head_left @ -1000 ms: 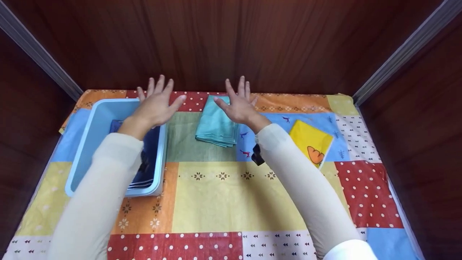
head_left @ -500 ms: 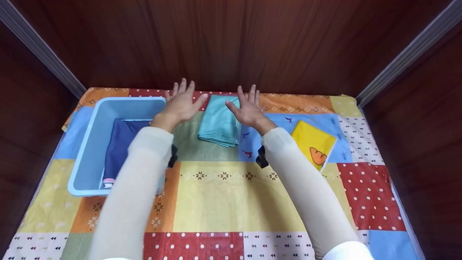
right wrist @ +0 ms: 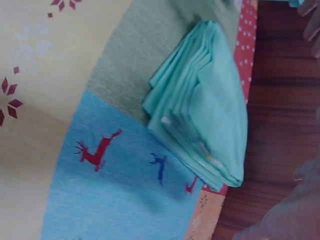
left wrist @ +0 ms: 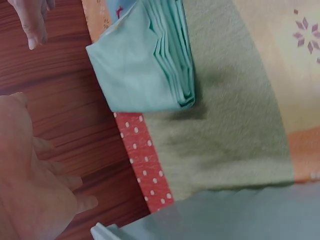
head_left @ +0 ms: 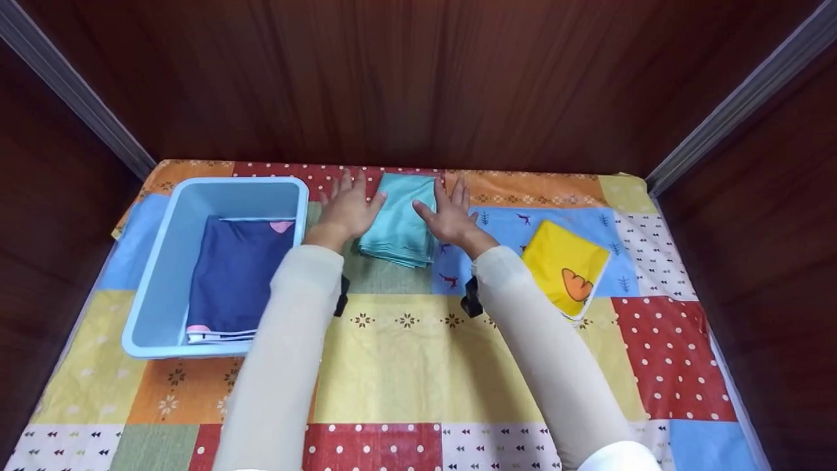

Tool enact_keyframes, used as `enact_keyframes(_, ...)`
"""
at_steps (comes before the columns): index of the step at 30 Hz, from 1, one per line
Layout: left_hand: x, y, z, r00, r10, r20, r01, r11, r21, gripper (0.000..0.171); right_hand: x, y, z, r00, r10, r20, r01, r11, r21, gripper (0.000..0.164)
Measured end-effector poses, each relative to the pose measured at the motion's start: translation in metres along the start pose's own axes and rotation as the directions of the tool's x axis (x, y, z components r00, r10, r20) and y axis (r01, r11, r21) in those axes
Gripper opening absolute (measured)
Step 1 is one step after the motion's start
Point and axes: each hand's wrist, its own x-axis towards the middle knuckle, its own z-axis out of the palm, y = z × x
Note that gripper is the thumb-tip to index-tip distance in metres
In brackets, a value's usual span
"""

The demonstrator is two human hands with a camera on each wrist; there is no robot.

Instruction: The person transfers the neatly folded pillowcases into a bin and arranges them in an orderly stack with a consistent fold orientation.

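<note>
A folded teal cloth [head_left: 400, 219] with many stacked layers lies near the back edge of the table. My left hand [head_left: 346, 210] hovers at its left side, fingers spread and straight. On its right side is my right hand [head_left: 450, 212], likewise spread, its thumb over the cloth's edge in the head view. Both wrist views show a gap between the hands and the teal cloth [left wrist: 135, 65], so neither grips it. In the right wrist view the layered edge of the teal cloth [right wrist: 200, 110] faces the camera.
A light blue plastic bin [head_left: 153, 261] stands at the left with a folded navy cloth [head_left: 235, 275] inside. At the right lies a folded yellow cloth [head_left: 565, 261] with an orange print. A patchwork tablecloth [head_left: 386, 366] covers the table; dark wood panels [head_left: 418, 85] surround it.
My left hand has moved right from over the bin to the teal cloth's left side. My right hand has shifted slightly right, and both hands have come lower and nearer the cloth.
</note>
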Motion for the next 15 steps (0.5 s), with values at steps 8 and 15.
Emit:
enact_keyframes(8,0.005,-0.001,0.026,1.0,-0.026,-0.006,0.026,0.999,-0.033,0.078,0.002,0.011,0.011,1.0,0.023,0.017,-0.024,0.998,0.063,0.082)
enact_keyframes(15,0.008,-0.007,0.054,0.997,-0.069,0.016,0.07,0.996,-0.053,0.076,0.002,0.018,0.021,0.999,0.033,0.042,-0.039,0.989,0.145,0.083)
